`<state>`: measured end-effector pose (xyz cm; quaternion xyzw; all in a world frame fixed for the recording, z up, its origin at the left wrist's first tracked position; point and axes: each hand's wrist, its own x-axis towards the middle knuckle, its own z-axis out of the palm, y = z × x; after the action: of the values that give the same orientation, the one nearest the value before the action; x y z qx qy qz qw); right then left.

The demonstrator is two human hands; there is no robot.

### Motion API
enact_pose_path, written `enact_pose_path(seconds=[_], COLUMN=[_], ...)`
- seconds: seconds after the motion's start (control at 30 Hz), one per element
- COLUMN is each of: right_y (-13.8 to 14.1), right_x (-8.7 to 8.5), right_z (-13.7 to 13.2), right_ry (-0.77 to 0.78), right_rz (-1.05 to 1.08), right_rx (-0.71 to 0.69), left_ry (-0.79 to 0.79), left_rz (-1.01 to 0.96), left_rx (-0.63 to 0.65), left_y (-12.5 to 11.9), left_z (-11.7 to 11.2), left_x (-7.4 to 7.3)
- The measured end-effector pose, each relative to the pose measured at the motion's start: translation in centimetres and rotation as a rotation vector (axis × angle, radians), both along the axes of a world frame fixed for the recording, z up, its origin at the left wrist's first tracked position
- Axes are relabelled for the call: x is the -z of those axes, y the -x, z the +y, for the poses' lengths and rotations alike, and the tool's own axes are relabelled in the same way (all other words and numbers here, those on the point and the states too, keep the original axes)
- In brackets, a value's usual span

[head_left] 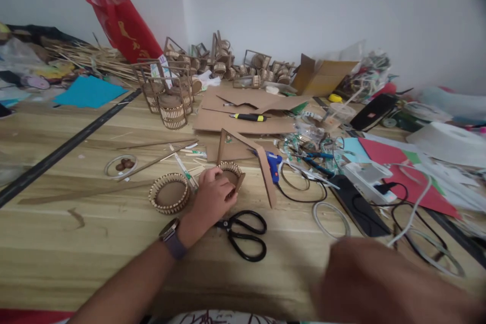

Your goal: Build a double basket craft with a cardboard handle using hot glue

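Note:
My left hand (214, 193), a watch on its wrist, is closed on the near side of a small round basket (231, 167). The basket has a slatted wall, and a bent cardboard strip (261, 162) rises from it as an angular handle. Beside that hand on the left sits a second round basket (169, 193), open at the top with a cardboard base. Black-handled scissors (246, 235) lie just below the hand. My right hand (353, 273) is at the lower right, smeared by motion, so its fingers cannot be made out.
A blue glue gun (273, 164) with a black cord lies right of the handle. A yellow-black cutter (248, 117) rests on cardboard sheets (216, 121). Finished tiered baskets (172, 111) stand behind at left. A power strip (366, 179) and cables crowd the right.

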<state>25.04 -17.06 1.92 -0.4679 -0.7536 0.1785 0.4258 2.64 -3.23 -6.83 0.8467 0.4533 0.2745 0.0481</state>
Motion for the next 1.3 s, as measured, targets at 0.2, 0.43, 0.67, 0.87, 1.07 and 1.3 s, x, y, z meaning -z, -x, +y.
enact_pose_path(seconds=[0.2, 0.43, 0.67, 0.87, 1.07, 1.3], right_y=[-1.3, -1.0, -0.9, 3.5, 5.5, 4.2], right_x=[4.5, 7.5, 6.4, 7.3, 8.7, 8.2], right_z=[10.0, 12.2, 12.8, 12.2, 12.6, 13.4], right_ry=[0.255, 0.332, 0.291, -0.048, -0.063, -0.025], right_rz=[-0.549, -0.666, -0.772, -0.342, -0.136, -0.177], right_rx=[0.52, 0.508, 0.533, 0.216, 0.015, -0.146], left_ry=[-0.046, -0.051, -0.023, -0.02, 0.036, 0.111], left_rz=[-0.016, -0.012, -0.016, 0.003, 0.085, 0.122], left_rx=[0.019, 0.005, 0.01, 0.013, 0.052, 0.094], left_y=[0.0, 0.0, 0.0, 0.1, 0.3, 0.6], left_z=[-0.1, 0.1, 0.0, -0.1, -0.2, 0.1], left_x=[0.2, 0.3, 0.4, 0.0, -0.6, -0.8])
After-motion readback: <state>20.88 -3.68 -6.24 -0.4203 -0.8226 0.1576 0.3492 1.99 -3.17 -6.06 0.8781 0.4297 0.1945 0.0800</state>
